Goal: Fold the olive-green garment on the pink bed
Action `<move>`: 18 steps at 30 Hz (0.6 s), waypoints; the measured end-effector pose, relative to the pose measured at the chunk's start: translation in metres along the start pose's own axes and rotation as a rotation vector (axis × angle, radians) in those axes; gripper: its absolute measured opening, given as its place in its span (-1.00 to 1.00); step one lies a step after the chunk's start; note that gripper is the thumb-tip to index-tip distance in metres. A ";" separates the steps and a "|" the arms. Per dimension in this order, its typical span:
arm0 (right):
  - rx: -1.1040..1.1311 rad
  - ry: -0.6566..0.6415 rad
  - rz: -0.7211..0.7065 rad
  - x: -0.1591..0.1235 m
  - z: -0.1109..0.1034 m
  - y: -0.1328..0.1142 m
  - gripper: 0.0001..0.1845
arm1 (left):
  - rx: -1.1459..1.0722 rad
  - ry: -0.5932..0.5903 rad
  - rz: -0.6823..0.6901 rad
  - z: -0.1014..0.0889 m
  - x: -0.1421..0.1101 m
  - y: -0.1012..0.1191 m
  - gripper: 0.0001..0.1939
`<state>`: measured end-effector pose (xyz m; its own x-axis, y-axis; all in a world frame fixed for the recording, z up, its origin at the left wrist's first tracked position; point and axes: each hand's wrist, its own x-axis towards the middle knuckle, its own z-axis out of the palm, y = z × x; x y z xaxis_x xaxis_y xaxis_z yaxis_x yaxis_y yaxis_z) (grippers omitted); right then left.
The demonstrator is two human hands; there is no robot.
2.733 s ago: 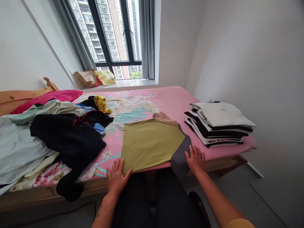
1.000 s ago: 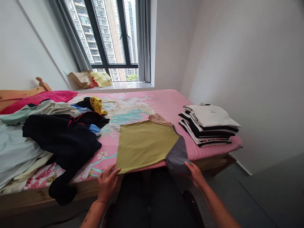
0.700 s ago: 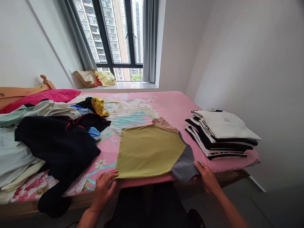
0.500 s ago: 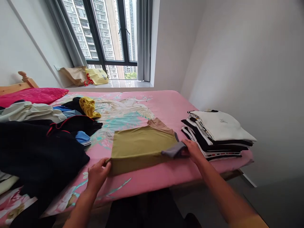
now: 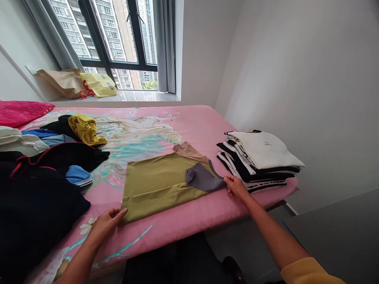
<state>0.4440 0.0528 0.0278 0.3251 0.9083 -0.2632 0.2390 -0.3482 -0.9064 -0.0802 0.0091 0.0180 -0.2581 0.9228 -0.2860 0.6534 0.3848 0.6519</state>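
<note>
An olive-green shirt (image 5: pixel 156 183) with a grey sleeve (image 5: pixel 202 179) lies partly folded on the pink bedsheet (image 5: pixel 201 126). The grey sleeve is folded in over the green body. My left hand (image 5: pixel 107 222) rests at the shirt's near left corner, fingers stretched out against the hem. My right hand (image 5: pixel 235 185) touches the fold at the shirt's right edge, beside the grey sleeve, fingers lightly curled on the cloth.
A stack of folded black and white clothes (image 5: pixel 260 157) sits at the bed's right edge. A heap of unfolded dark, blue and yellow garments (image 5: pixel 50 157) covers the left. Paper bags (image 5: pixel 79 83) stand on the window sill. A red pillow (image 5: pixel 20 112) lies far left.
The shirt's lower part, which hung over the bed edge, has been folded up onto the bed, and the grey sleeve folded in over the body. Both hands moved forward onto the bed.
</note>
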 end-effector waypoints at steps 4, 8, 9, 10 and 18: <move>-0.093 -0.097 0.036 0.005 0.005 0.002 -0.73 | -0.008 -0.046 0.021 -0.002 -0.012 0.006 -0.47; -0.108 -0.134 0.009 0.007 0.010 0.008 -0.77 | -0.080 0.001 0.085 0.000 -0.023 0.010 -0.52; -0.099 -0.135 0.001 0.006 0.011 0.010 -0.77 | -0.089 0.022 0.102 0.001 -0.026 0.011 -0.54; -0.091 -0.131 -0.003 0.004 0.012 0.011 -0.78 | -0.089 0.042 0.115 0.002 -0.028 0.012 -0.56; -0.138 -0.068 0.008 -0.015 0.002 0.024 -0.76 | 0.078 0.153 0.112 0.001 -0.046 0.008 -0.68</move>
<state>0.4433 0.0314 0.0093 0.2664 0.9172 -0.2963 0.3613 -0.3801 -0.8515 -0.0622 -0.0306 0.0362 -0.2819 0.9541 -0.1015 0.7354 0.2828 0.6158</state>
